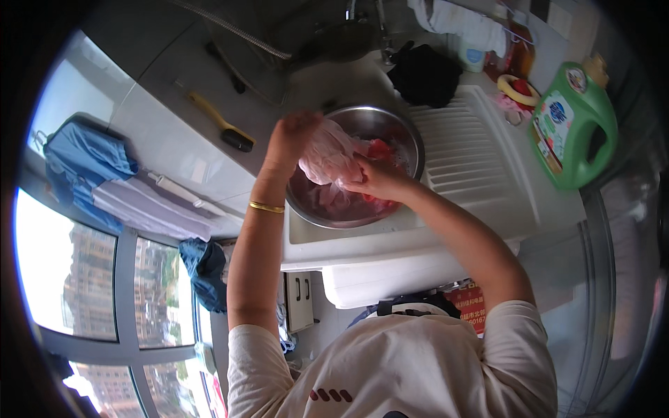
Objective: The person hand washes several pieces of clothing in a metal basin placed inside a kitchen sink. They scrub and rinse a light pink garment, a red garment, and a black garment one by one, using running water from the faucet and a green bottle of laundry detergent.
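Observation:
A wet, pale pink cloth [330, 151] is stretched between my two hands above a stainless steel basin [372, 112]. My left hand [300, 137], slightly blurred, grips its upper left end over the basin's left rim. Lower down on the right, my right hand [377, 177] has its fingers closed on the cloth's other side. Part of the cloth hangs into the reddish water [334, 206] in the basin. Red fabric [381, 150] lies in the water behind and beneath my right hand, partly hidden by it. Some suds show near the basin's right wall.
The basin stands in a white laundry sink [308, 235] with a ribbed washboard [465, 141] on its right. A green detergent jug [572, 125] stands at the far right. Black cloth [426, 76] lies by the faucet [384, 36]. A yellow-handled brush [222, 123] is at the left.

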### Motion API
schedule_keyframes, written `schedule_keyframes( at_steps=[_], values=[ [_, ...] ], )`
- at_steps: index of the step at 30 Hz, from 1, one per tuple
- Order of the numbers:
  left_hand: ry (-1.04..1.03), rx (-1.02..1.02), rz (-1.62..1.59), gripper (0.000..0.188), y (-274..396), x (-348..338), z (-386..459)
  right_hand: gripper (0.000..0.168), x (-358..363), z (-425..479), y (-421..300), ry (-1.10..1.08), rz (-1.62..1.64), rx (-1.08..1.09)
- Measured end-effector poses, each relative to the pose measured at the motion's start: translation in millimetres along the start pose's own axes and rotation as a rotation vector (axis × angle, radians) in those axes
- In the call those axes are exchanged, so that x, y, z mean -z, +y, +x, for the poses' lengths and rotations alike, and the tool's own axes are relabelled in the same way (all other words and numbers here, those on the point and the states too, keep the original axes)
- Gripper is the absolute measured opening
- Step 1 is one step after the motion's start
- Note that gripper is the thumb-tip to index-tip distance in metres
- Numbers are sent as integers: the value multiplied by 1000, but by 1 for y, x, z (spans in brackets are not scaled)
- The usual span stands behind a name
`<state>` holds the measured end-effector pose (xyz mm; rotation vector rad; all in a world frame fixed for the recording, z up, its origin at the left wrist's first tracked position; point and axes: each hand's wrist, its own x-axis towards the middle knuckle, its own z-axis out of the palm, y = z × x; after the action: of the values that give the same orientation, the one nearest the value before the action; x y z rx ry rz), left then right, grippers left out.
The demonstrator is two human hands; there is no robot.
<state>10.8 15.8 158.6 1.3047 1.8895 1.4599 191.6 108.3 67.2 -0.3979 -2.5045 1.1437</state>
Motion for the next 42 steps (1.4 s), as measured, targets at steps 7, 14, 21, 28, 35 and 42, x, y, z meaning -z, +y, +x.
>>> schedule_keyframes(
  at_steps=[7,14,21,28,35,42],
  values=[
    [-40,-39,-166,30,9,19,-12,50,-20,12,5,442,132,-90],
    [-123,229,35,34,-101,24,-39,23,18,20,35,530,429,-56],
    [130,-204,376,59,-45,43,-28,20,90,62,-25,709,514,123],
    [640,-783,643,36,27,58,-8,25,149,79,-54,603,677,108],
    [13,-291,533,46,-15,1,-20,85,42,46,-29,40,38,234],
    [-172,-232,143,49,-30,19,-14,25,42,55,-50,-76,91,32]
  ],
)
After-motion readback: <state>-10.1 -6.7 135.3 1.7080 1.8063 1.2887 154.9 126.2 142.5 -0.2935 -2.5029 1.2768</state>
